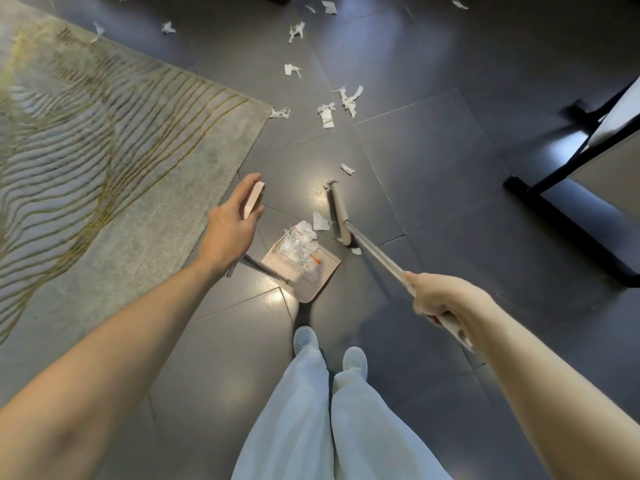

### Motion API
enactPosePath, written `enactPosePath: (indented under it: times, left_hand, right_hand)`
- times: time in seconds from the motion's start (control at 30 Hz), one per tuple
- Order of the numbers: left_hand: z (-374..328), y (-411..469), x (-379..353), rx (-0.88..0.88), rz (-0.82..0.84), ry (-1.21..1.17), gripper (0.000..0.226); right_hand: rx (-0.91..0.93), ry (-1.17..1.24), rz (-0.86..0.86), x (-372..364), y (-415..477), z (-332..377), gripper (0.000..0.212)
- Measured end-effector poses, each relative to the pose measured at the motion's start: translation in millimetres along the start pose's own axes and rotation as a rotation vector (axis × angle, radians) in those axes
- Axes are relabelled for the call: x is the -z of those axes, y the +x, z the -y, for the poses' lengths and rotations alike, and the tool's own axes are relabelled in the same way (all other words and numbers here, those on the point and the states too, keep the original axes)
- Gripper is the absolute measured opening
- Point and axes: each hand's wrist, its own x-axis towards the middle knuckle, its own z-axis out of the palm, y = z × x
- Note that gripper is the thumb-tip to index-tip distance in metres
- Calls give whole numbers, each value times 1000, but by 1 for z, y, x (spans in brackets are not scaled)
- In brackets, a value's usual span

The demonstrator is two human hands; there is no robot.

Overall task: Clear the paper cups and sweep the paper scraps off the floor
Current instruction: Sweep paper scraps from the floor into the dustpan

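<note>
My left hand [232, 225] grips the top of the beige dustpan's upright handle [254, 199]. The dustpan [313, 278] rests on the dark floor in front of my feet, and a heap of white paper scraps [299, 245] lies in it. My right hand [441, 299] is shut on the broom's long handle [375, 252]. The broom head [339, 213] touches the floor just right of the pan, with one scrap [320, 221] beside it. More scraps [327, 114] are scattered farther ahead. No paper cups are in view.
A pale patterned rug [104, 150] covers the floor to the left, its edge close to the dustpan. A black-framed stand [568, 168] with a foot bar stands on the right. My feet [329, 348] are right behind the pan.
</note>
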Motion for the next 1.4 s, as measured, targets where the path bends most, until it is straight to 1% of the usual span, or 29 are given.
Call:
enactPosePath:
  times: [0.1, 0.2, 0.3, 0.53, 0.67, 0.8, 0.97, 1.1, 1.2, 1.27, 1.4]
  left_hand:
    - [-1, 8, 0, 4, -5, -18, 46]
    - [-4, 16, -1, -3, -3, -24, 45]
    - [-2, 21, 1, -10, 8, -37, 45]
    - [-1, 35, 11, 38, -84, -99, 43]
    - [-22, 61, 12, -13, -158, -138, 42]
    - [-49, 102, 10, -12, -217, -125, 43]
    - [-100, 179, 4, -58, -241, -71, 43]
    - [-169, 256, -8, -132, -291, -28, 45]
    - [-226, 315, -19, -167, -346, -39, 46]
    - [-260, 350, -26, -181, -365, -63, 47]
    - [-314, 412, -41, -215, -378, -93, 49]
  right_hand:
    - [58, 67, 59, -3, -2, 17, 75]
    - [103, 50, 112, 0, -8, 28, 77]
    - [102, 30, 111, 9, -15, 23, 78]
    - [49, 30, 24, 44, -24, 0, 82]
    - [50, 92, -57, 83, -22, -6, 80]
    - [75, 157, -127, 130, -17, -21, 79]
    - [127, 242, -191, 208, 0, -46, 78]
    - [140, 327, -264, 287, 15, -70, 74]
    - [132, 366, -357, 351, 29, -88, 74]
    - [107, 435, -416, 387, 40, -99, 74]
    - [114, 604, -473, 443, 60, -121, 71]
